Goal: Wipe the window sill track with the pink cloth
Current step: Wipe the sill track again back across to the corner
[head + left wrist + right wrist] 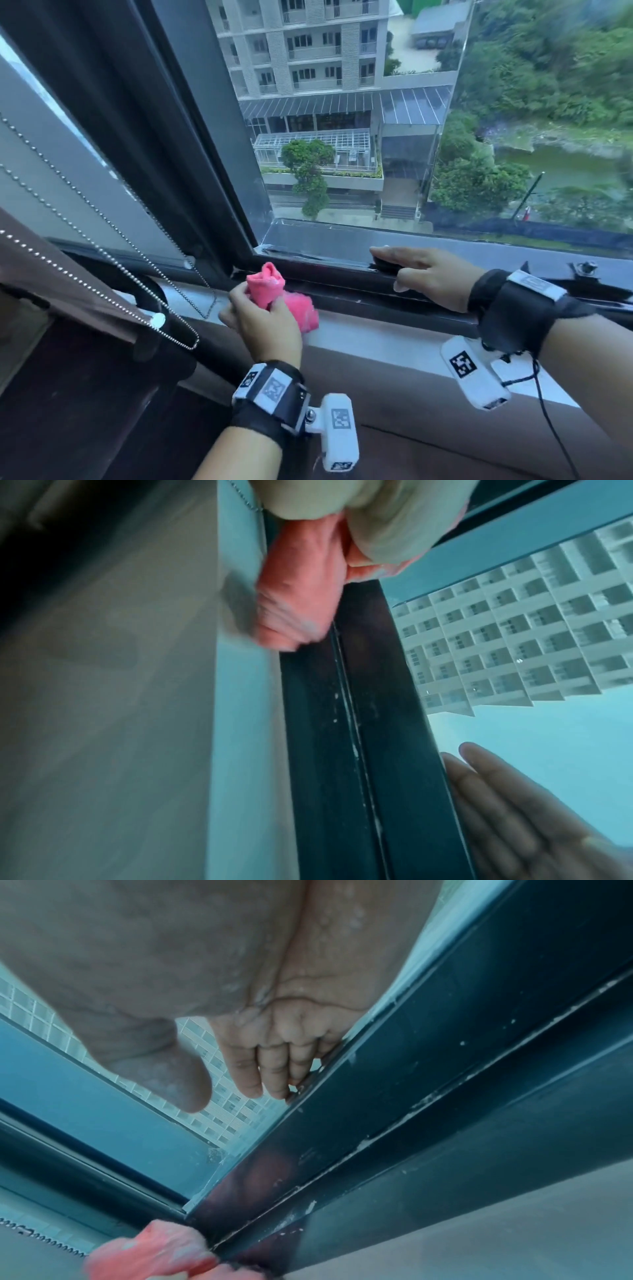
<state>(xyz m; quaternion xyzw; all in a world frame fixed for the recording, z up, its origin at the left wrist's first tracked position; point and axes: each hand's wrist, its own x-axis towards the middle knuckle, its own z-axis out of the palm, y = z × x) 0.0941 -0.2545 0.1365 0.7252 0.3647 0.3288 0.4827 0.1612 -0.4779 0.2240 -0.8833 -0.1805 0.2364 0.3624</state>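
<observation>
My left hand [263, 310] grips the bunched pink cloth [275, 291] just above the left end of the dark window sill track [342, 279], near the frame's corner. In the left wrist view the cloth [301, 588] hangs from the hand [377, 512] beside the dusty track [346, 750]. My right hand [418, 274] lies further right on the frame's rail with its fingers stretched out. Those fingers [270, 1069] touch the rail's edge in the right wrist view and hold nothing. The cloth [154, 1253] shows at the bottom there.
A bead chain [102, 246] and a brown blind [68, 284] hang at the left. A grey sill ledge [376, 339] runs below the track. A metal window stay [582, 270] sits at the far right. Glass [411, 154] stands behind the track.
</observation>
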